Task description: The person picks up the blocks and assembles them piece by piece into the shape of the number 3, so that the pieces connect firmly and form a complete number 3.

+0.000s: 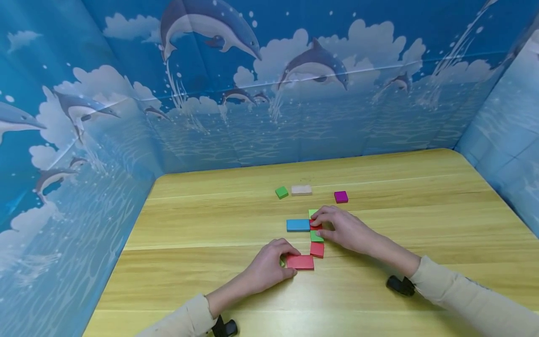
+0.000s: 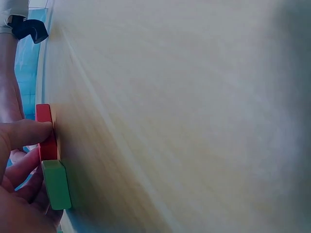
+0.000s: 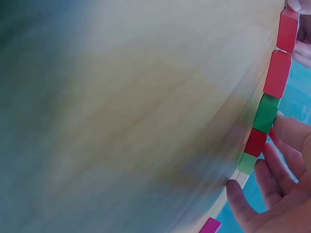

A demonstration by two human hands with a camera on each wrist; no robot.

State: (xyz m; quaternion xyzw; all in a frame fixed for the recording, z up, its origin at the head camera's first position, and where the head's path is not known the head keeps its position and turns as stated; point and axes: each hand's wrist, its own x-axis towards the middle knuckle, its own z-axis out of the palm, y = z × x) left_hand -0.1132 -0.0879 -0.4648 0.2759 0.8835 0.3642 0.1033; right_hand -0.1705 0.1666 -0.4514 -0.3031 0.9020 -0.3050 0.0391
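With the right hand (image 1: 348, 230) loosely parted, the long red block (image 1: 301, 263) at lower centre, pinched by the left hand (image 1: 267, 265), is best squared gently.

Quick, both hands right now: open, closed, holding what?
Left hand: holding the long red block between thumb and fingers.
Right hand: thumb at a green block; grip cannot be told.
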